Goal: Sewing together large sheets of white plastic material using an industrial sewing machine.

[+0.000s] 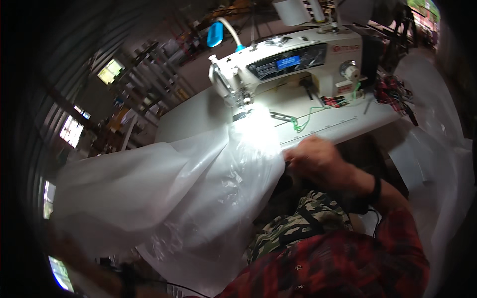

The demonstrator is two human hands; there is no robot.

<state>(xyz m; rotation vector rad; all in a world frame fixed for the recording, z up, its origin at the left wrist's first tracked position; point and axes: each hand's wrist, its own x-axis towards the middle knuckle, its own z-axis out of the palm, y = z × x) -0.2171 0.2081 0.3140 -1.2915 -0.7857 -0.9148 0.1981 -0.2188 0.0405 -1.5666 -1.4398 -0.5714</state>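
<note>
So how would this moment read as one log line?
right hand: gripping plastic sheet edge | left hand: not in view | sheet: under sewing machine needle, lit | table: white

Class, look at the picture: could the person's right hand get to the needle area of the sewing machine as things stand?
Probably yes. The right hand rests at the table edge, gripping the clear plastic sheet. Between it and the needle area of the sewing machine lies only flat plastic and bare tabletop; nothing upright blocks the way.

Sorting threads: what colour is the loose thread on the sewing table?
Green thread, in the head view.
</note>
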